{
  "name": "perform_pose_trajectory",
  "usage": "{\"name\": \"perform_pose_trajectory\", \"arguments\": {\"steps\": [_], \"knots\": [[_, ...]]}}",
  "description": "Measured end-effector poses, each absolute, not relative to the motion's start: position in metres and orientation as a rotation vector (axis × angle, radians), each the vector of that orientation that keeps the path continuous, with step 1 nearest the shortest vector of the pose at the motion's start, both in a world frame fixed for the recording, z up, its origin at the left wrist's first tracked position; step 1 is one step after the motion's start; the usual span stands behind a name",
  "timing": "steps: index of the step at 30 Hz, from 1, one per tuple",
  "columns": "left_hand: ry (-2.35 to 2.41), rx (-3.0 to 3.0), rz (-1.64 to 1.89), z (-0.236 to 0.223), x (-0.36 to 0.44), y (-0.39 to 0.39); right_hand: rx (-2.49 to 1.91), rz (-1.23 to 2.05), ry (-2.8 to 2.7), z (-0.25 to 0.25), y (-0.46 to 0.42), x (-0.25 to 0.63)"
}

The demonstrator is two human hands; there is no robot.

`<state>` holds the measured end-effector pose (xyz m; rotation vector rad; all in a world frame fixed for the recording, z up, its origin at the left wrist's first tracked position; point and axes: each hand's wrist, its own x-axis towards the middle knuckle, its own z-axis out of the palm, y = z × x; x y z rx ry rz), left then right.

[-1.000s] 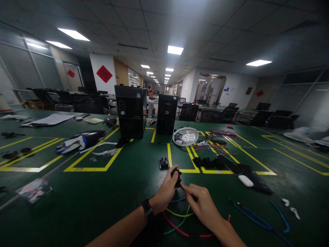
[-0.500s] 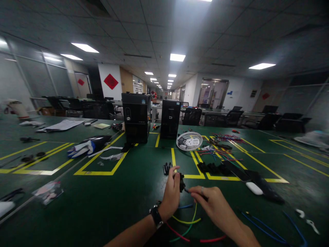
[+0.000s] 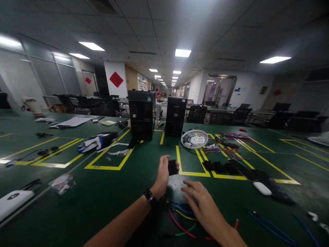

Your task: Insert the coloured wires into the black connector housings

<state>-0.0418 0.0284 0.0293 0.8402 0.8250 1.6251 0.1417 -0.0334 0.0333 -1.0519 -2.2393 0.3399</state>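
Left hand [image 3: 161, 176] is wrapped round a black block [image 3: 173, 167] over the green table [image 3: 102, 192], probably keeping it steady, while the right hand [image 3: 202, 201] hovers half-open and looks empty, coloured wires [image 3: 183, 215] lying handy just below

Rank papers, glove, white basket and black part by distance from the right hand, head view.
From the right hand:
1. Black part: in the left hand, ahead-left.
2. White basket: roughly straight ahead.
3. Glove: well to the left.
4. Papers: left, farther back.
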Motion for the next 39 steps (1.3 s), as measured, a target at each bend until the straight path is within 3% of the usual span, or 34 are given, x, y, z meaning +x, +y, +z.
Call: {"name": "perform_pose_trajectory", "arguments": {"steps": [8, 13, 18, 27, 33, 39], "knots": [[0.803, 0.861, 1.375, 0.007, -0.003, 0.015, -0.934, 0.289, -2.326, 0.050, 0.014, 0.141], [1.081, 1.019, 1.585, 0.014, -0.028, 0.023, -1.203, 0.217, -2.328, 0.030, 0.081, 0.148], [1.043, 1.052, 1.654, 0.014, -0.032, 0.020, -1.238, 0.135, -2.449, 0.014, 0.108, 0.142], [0.999, 1.123, 1.631, 0.017, -0.024, 0.011, -1.924, -0.456, -2.177, 0.011, 0.098, 0.197], [1.009, 1.274, 1.547, 0.018, -0.020, 0.006, -1.703, -0.129, -2.230, 0.018, 0.081, 0.207], [0.792, 0.803, 1.281, 0.022, -0.001, -0.008, -1.263, 0.338, -1.944, 0.049, 0.015, 0.151]]}}
